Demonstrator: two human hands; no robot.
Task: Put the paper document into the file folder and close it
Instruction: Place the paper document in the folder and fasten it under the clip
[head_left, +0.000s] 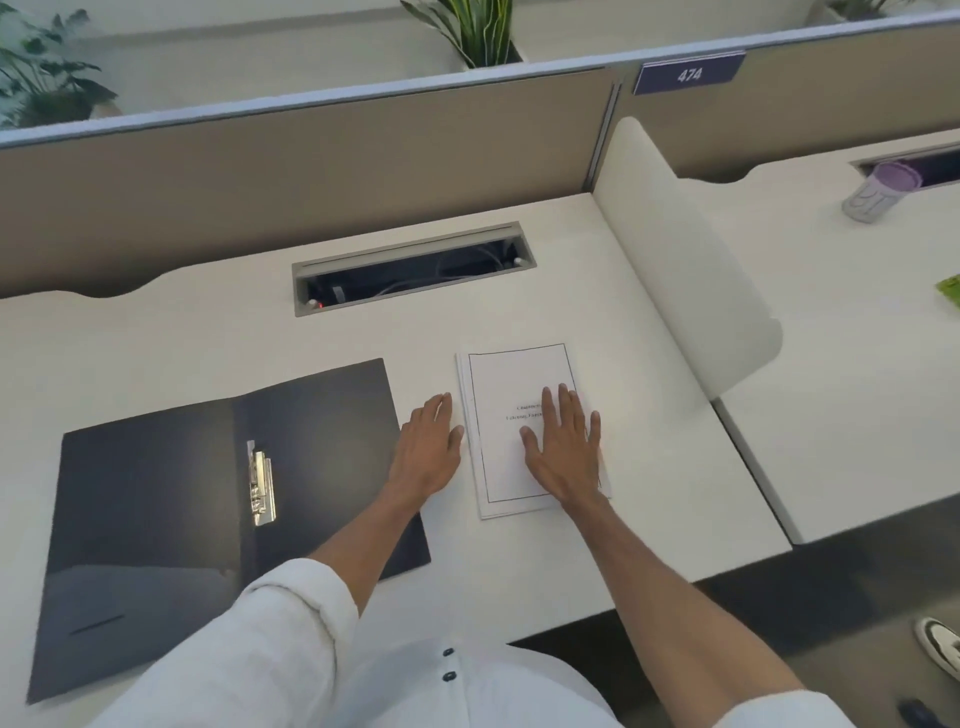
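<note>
A dark file folder (156, 499) lies spread flat on the white desk at the left, with a metal clip (261, 483) along its spine. To its right lies a thin stack of white paper (511, 384) with a printed border and a few lines of text. My right hand (563, 449) rests flat on the lower right of the paper, fingers spread. My left hand (428, 449) lies flat on the desk between the folder's right edge and the paper's left edge, holding nothing.
A recessed cable tray (415, 267) with wires sits behind the paper. A white divider panel (685, 260) stands to the right, a beige partition (311, 171) at the back. On the neighbouring desk stand a purple-lidded cup (878, 192) and a green item (949, 292).
</note>
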